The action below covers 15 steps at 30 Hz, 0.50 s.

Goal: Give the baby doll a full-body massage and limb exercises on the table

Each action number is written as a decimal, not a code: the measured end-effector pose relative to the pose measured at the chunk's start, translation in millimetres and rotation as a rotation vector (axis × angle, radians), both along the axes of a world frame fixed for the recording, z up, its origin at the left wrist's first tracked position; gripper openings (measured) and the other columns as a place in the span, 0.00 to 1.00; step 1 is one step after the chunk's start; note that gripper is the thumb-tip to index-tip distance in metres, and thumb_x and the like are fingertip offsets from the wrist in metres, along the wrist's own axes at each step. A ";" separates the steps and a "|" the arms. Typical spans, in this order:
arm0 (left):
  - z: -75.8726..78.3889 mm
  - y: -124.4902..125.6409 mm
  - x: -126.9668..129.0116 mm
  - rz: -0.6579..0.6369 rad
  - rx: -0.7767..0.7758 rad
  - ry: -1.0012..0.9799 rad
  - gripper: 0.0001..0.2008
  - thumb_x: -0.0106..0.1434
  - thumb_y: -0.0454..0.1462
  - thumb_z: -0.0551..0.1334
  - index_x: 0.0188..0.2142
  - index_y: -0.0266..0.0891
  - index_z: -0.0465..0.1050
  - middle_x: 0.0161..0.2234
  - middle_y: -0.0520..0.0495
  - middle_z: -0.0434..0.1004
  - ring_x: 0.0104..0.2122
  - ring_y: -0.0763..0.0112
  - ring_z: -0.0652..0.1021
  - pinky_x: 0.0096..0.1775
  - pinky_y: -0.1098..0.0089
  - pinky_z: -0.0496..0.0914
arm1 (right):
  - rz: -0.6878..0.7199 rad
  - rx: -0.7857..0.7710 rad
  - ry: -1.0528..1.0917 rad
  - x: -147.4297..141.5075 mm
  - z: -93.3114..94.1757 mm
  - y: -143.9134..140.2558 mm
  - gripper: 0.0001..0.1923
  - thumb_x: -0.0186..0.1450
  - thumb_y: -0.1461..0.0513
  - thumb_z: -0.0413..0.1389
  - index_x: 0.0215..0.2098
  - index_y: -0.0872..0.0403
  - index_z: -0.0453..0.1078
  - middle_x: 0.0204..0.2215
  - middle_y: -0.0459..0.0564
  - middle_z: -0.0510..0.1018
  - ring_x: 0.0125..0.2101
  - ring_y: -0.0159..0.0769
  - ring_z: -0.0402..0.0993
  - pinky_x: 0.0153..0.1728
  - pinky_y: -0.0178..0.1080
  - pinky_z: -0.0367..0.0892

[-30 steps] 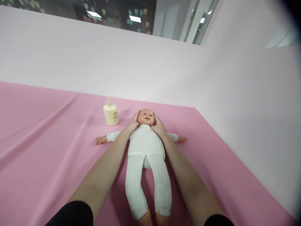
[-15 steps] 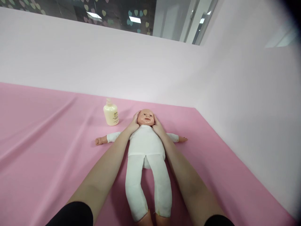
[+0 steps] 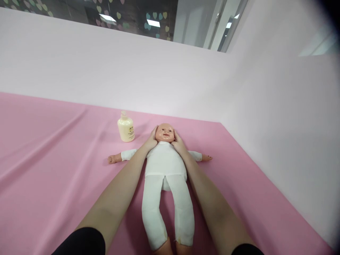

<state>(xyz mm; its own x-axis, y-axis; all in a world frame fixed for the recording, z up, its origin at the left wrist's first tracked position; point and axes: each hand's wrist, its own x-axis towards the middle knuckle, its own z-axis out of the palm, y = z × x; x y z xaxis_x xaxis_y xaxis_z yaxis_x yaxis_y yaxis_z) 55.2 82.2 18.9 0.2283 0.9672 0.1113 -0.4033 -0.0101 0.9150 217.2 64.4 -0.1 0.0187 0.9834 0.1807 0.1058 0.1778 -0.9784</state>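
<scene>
1. The doll (image 3: 165, 166) lies on its back near the middle of the pink sheet (image 3: 53, 170), face up.
2. Its long axis runs away from the camera: the head points toward the far white wall (image 3: 106, 71), and the feet point back at the person, cut off at the lower edge of the view.
3. The doll's arms stretch out to either side, crosswise to the body (a flat T shape), and the legs lie slightly apart in white cloth.
4. The left hand (image 3: 150, 141) cups one side of the doll's head, fingers curved against it.
5. The right hand (image 3: 178, 143) cups the opposite side in the same way, fingers wrapped lightly on the head rather than clenched.
6. Both forearms run along the doll's trunk, one on each side.
7. A cream pump bottle (image 3: 125, 128) stands upright on the sheet just beside the left hand, apart from the doll.
</scene>
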 end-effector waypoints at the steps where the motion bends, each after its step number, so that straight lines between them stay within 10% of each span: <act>1: 0.6 2.2 2.8 -0.036 -0.054 -0.019 0.38 0.52 0.37 0.66 0.62 0.41 0.56 0.56 0.41 0.67 0.59 0.52 0.65 0.60 0.54 0.56 | -0.006 0.014 -0.007 0.0 0.2 -0.5 0.48 0.48 0.71 0.51 0.67 0.54 0.44 0.61 0.49 0.62 0.59 0.40 0.62 0.60 0.43 0.57; 15: -6.4 20.2 14.1 -0.030 -0.252 -0.140 0.36 0.57 0.51 0.60 0.61 0.38 0.58 0.48 0.41 0.75 0.56 0.52 0.68 0.59 0.57 0.60 | -0.033 -0.002 -0.042 0.4 3.9 -5.7 0.44 0.53 0.68 0.51 0.67 0.52 0.44 0.63 0.43 0.58 0.63 0.35 0.52 0.65 0.43 0.44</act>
<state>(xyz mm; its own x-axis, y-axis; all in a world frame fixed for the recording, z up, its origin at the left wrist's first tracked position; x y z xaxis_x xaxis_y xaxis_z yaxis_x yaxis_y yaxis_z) 69.3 102.4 12.5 0.2565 0.9614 -0.0996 -0.5228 0.2246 0.8223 217.5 58.7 3.8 0.0437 0.9828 0.1796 0.1527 0.1711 -0.9733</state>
